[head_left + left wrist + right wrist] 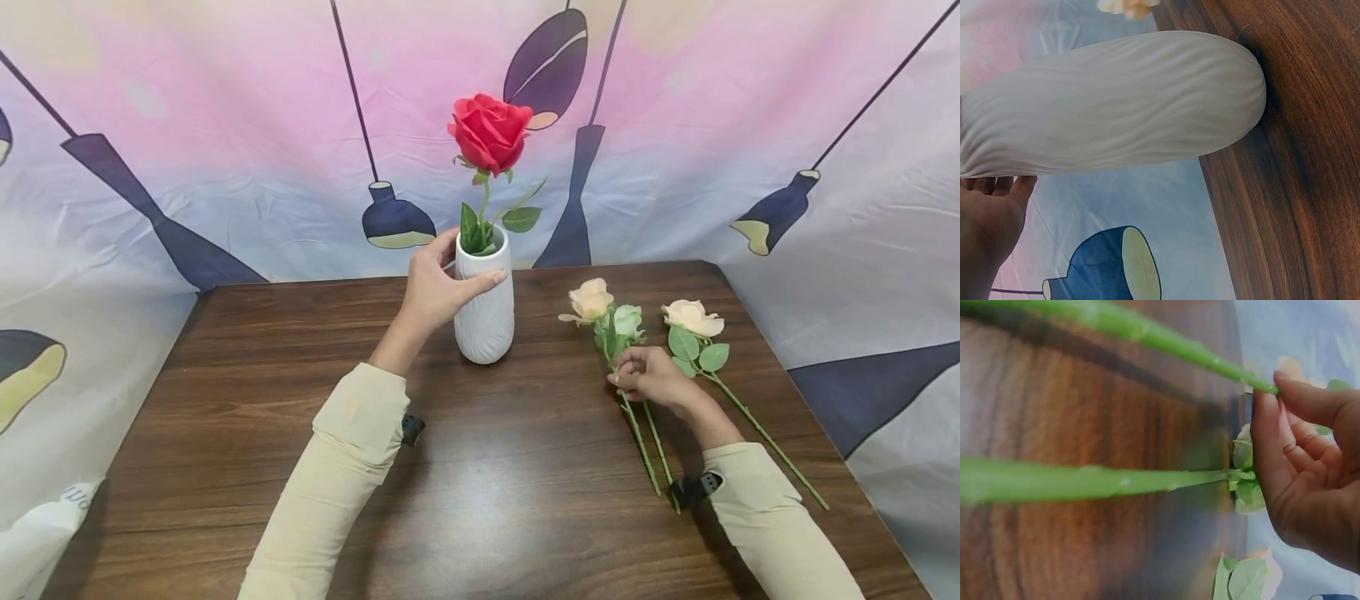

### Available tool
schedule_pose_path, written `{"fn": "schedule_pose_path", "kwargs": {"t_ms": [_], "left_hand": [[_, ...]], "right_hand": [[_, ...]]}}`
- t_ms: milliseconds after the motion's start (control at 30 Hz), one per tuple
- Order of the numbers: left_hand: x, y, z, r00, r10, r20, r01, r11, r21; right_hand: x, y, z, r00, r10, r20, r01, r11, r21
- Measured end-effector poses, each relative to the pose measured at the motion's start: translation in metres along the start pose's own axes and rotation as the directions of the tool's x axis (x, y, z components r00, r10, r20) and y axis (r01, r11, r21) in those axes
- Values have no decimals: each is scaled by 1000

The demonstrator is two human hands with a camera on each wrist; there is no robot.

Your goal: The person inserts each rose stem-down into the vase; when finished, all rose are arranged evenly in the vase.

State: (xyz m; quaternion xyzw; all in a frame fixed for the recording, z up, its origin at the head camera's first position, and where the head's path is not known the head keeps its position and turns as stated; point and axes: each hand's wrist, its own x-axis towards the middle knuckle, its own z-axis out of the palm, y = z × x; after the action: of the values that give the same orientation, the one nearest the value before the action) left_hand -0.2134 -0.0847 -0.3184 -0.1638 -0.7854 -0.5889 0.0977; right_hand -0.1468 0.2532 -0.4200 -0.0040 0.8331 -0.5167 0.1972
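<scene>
Pinching hand: the right hand (651, 375) grips the peach rose (591, 298) by its stem, below the bloom, over the right part of the table (262, 417).
Held stem: long axis slanting from near right to far left, cut end toward the person, bloom pointing away; whether it is wholly off the table I cannot tell.
Green rose (627, 322): just beside the peach one, stem nearly alongside, bloom also away; the fingers hide part of it.
Pale rose (693, 318): farther right, loose on the table, bloom away and leftward, cut end near.
Steadying hand: the left hand (435, 287) grasps the vase (483, 308) near the rim, thumb across the front.
Vase: left of those three flowers, long axis upright, mouth up.
Red rose (491, 133): standing in the vase, bloom upward above the rim.
Flower count: one in, three out; I judge the work early, the peach rose gripped but not yet in the vase.
Cloth (262, 125): hanging behind, printed with lamps.
</scene>
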Motion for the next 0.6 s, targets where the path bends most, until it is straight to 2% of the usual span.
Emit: {"fn": "schedule_pose_path", "kwargs": {"t_ms": [233, 600], "left_hand": [[0, 0, 0, 1000, -2, 1, 2, 1000, -5], [0, 0, 0, 1000, 0, -2, 0, 1000, -4]], "right_hand": [[0, -5, -3, 997, -78, -26, 81, 984, 156], [-3, -22, -6, 983, -148, -106, 178, 904, 388]]}}
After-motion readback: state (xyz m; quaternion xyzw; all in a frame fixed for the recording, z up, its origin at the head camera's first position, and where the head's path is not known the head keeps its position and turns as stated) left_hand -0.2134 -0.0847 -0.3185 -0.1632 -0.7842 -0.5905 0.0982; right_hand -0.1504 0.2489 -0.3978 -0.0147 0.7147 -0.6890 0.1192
